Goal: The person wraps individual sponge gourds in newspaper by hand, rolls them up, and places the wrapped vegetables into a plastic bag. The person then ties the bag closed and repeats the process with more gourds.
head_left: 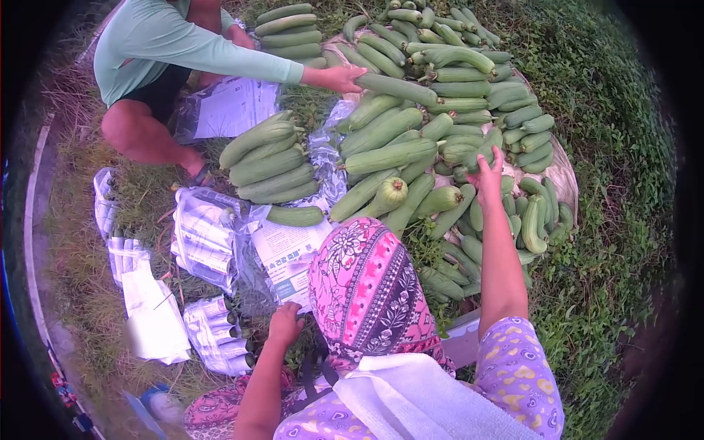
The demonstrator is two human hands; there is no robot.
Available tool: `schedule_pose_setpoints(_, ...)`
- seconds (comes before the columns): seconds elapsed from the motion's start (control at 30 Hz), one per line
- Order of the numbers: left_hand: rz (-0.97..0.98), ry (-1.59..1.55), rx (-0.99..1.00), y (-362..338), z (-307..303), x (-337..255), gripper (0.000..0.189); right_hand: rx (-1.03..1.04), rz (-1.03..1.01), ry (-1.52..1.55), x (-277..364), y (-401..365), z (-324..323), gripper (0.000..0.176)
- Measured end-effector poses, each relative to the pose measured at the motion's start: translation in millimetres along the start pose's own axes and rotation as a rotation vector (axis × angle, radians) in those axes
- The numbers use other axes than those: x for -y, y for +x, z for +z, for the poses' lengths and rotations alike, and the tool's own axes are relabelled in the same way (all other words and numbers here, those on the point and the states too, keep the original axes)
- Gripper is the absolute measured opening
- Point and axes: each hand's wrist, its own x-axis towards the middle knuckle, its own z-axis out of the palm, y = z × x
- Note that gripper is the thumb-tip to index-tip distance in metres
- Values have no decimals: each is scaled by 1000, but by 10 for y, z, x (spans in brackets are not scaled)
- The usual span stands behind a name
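While the wearer's hands are out of view, their state untellable, a slack one-ended grip could drop the gourd point(402, 90) from the green-sleeved co-worker's hand point(340, 78) onto the pile point(392, 156) beneath.

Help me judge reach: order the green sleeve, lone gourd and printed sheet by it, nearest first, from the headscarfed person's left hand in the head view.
1. Printed sheet, beside the left hand.
2. Lone gourd, at the sheet's far end.
3. Green sleeve, upper left.
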Motion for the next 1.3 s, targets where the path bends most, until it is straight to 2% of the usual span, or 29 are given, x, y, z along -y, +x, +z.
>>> schedule_pose_setpoints(0.07, -38, -45, 5, 42, -2, -133, 44, 186, -103, 78, 175, -317, -68, 65)
schedule_pose_setpoints(0.1, 31, 43, 32, 178, 255, 22, 43, 269, -127, 106, 284, -477, -48, 66)
schedule_pose_setpoints(0.17, 112, 41, -46, 262, 381, 48, 45, 444, -158, 163, 481, -743, 72, 68)
schedule_pose_setpoints(0.27, 208, 149, -141, 396, 542, 116, 51, 630, 8, 312, 504, -827, 334, 63)
schedule_pose_setpoints(0.3, 206, 162, -147, 413, 513, 113, 53, 629, 110, 291, 390, -738, 423, 59)
schedule_pose_setpoints(0.4, 182, 183, -180, 429, 447, 130, 59, 806, 59, 172, 281, -878, 1065, 49)
schedule_pose_setpoints(0.43, 163, 178, -155, 407, 387, 123, 61, 904, 84, 70, 279, -995, 1291, 61)
schedule_pose_setpoints(0.53, 124, 199, -132, 417, 361, 196, 64, 1203, 163, -135, 43, -1517, 1962, 82)
schedule_pose_setpoints(0.6, 123, 221, -156, 437, 451, 267, 64, 1430, 40, -296, -438, -1786, 2278, 89)
schedule_pose_setpoints(0.63, 116, 248, -154, 425, 430, 274, 51, 1527, -38, -395, -693, -1915, 2389, 85)
schedule_pose_setpoints(0.67, 110, 248, -183, 446, 480, 309, 47, 1623, -118, -494, -881, -2032, 2488, 81)
schedule_pose_setpoints(0.73, 97, 250, -233, 467, 586, 374, 40, 1729, -101, -808, -1036, -2227, 2670, 78)
schedule_pose_setpoints(0.83, 81, 227, -233, 484, 613, 396, 40, 1745, -207, -991, -1568, -2314, 2741, 76)
schedule_pose_setpoints(0.97, 84, 175, -208, 502, 603, 438, 43, 1662, -397, -927, -1918, -2293, 2626, 71)
schedule_pose_setpoints(1.13, 151, 158, -202, 542, 645, 538, 42, 1539, -758, -864, -1802, -2397, 2599, 67)
schedule_pose_setpoints(1.23, 206, 174, -244, 548, 659, 572, 33, 1504, -1067, -738, -1626, -2529, 2558, 55)
schedule_pose_setpoints(1.3, 250, 181, -303, 531, 649, 589, 24, 1694, -1012, -666, -1696, -2609, 2444, 43)
